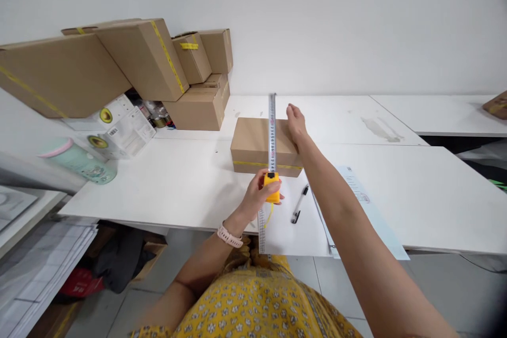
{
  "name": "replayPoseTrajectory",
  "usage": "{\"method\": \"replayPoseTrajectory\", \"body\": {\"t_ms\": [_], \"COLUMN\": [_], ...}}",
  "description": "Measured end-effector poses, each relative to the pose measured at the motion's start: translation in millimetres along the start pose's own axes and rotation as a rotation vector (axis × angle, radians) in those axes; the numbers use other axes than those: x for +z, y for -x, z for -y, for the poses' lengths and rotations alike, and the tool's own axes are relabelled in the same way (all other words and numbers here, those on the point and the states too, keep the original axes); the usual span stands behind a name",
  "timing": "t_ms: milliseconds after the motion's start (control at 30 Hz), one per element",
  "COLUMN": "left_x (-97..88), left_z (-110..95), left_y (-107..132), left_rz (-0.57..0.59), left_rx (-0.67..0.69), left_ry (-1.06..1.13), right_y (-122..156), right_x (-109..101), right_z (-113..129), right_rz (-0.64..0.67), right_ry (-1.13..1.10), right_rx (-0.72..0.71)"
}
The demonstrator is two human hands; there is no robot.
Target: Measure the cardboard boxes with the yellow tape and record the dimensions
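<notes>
My left hand (pixel 258 196) grips a yellow tape measure (pixel 272 186) at the near edge of a brown cardboard box (pixel 253 143) sealed with yellow tape. The tape's blade (pixel 271 127) runs out over the box top toward the far edge. My right hand (pixel 295 122) rests on the box's far right corner with the fingers lying along it, holding nothing. The box sits on a white table (pixel 178 185).
A black pen (pixel 299 204) and sheets of paper (pixel 356 206) lie just right of my left hand. Several cardboard boxes (pixel 130 63) are stacked at the back left, with white packages (pixel 119 127) and a mint bottle (pixel 79 161) beside them. Another box (pixel 497 104) sits far right.
</notes>
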State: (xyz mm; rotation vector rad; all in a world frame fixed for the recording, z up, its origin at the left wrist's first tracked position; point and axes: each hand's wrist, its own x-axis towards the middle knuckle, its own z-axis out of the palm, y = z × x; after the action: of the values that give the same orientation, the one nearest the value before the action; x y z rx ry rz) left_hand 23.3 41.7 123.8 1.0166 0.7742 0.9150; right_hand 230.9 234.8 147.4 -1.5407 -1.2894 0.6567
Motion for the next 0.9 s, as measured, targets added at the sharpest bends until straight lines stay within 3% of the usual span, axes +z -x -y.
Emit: {"method": "replayPoseTrajectory", "body": {"t_ms": [133, 233, 300, 367, 433, 500, 633, 733, 900], "left_x": [-47.1, -88.6, -109.0, -119.8, -121.6, -117.4, -104.5, -98.9, -92.8], "left_z": [-1.6, -3.7, -3.8, -5.3, -11.9, -25.6, -64.4, -85.0, -86.6], "left_y": [10.3, 3.8, -7.2, -19.6, -29.6, -35.1, -36.7, -40.3, -43.4], "left_rz": [-0.198, -0.325, -0.34, -0.308, -0.264, -0.23, -0.173, -0.149, -0.193], "left_rx": [0.198, 0.238, 0.224, 0.192, 0.177, 0.206, 0.322, 0.374, 0.399], "left_ry": [-0.149, -0.226, -0.225, -0.213, -0.219, -0.228, -0.2, -0.194, -0.162], "right_y": [25.9, 65.0, 91.6, 111.3, 120.1, 118.0, 94.4, 75.1, 59.1], "right_x": [-37.7, -61.8, -66.7, -63.6, -58.7, -57.5, -67.4, -70.3, -55.5], "right_z": [-24.8, -56.3, -72.5, -78.4, -72.9, -59.0, -25.7, -11.2, -6.5], "right_rz": [-0.304, -0.423, -0.376, -0.226, -0.068, -0.004, -0.067, -0.135, -0.132], "right_ry": [-0.141, -0.167, -0.171, -0.204, -0.249, -0.259, -0.13, 0.098, 0.56], "right_rx": [-0.016, 0.068, 0.168, 0.235, 0.221, 0.137, -0.061, -0.116, -0.118]}}
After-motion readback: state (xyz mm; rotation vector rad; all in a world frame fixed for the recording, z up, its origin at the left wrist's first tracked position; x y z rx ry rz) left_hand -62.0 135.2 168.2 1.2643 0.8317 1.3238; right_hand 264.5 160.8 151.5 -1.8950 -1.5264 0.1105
